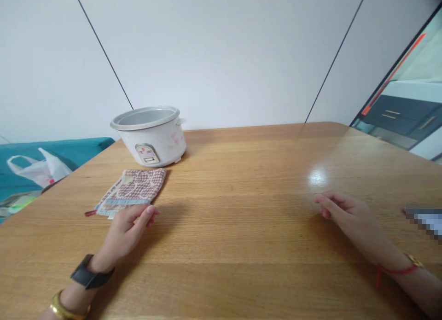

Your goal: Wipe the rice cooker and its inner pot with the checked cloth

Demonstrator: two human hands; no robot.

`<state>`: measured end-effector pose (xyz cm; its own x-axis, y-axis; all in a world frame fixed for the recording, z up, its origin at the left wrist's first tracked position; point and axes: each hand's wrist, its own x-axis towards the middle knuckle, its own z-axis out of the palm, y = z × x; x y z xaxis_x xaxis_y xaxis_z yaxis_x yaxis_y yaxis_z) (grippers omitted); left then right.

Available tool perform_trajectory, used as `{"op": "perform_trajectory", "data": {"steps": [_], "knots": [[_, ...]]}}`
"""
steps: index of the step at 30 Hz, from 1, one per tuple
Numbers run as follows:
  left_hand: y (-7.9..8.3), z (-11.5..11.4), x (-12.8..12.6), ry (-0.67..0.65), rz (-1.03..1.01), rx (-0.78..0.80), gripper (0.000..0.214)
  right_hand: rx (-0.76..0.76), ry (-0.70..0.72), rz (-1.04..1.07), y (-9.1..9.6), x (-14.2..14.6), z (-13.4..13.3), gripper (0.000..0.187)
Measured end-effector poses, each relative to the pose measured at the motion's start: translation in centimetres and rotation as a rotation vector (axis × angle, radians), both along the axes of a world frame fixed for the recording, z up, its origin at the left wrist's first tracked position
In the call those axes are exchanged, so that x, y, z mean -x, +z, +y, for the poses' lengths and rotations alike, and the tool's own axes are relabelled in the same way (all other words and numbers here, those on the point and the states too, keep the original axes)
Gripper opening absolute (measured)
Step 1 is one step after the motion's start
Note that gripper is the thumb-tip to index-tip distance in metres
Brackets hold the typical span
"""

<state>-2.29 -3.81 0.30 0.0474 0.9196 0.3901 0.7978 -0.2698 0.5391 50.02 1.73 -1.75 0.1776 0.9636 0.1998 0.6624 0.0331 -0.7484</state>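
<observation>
My left hand [130, 230] is loosely curled just in front of a folded cloth [136, 189] with a brown and cream pattern and a pale blue stripe. Its thumb rests against the bent fingers, and nothing shows in it. Whether it touches the cloth's near edge I cannot tell. Behind the cloth stands a white rice cooker [155, 142] without a lid, its switch panel facing me and its inside mostly hidden. On the right, my right hand [352, 218] is also curled closed over the table, with nothing visible in its fingers.
The wooden table [235, 209] reaches back to a white wall [221, 57]. A dark-edged, blurred-out object [426, 221] lies at the right. Left of the table, a white plastic bag [41, 170] rests on a teal seat [86, 149].
</observation>
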Motion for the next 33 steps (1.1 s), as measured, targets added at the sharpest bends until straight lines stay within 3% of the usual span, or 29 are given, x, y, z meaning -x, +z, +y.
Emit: {"op": "perform_trajectory", "data": {"steps": [6,15,33], "knots": [[0.3,-0.1,-0.2,0.068,0.01,0.012,0.049,-0.006,-0.021,0.022,-0.1,0.1,0.1,0.053],[0.1,0.1,0.3,0.094,0.053,0.012,0.052,0.02,-0.006,0.029,1.3,1.0,-0.5,0.049],[0.6,0.1,-0.2,0.082,0.036,0.018,0.047,0.012,-0.018,0.041,0.0,0.1,-0.1,0.048]]}}
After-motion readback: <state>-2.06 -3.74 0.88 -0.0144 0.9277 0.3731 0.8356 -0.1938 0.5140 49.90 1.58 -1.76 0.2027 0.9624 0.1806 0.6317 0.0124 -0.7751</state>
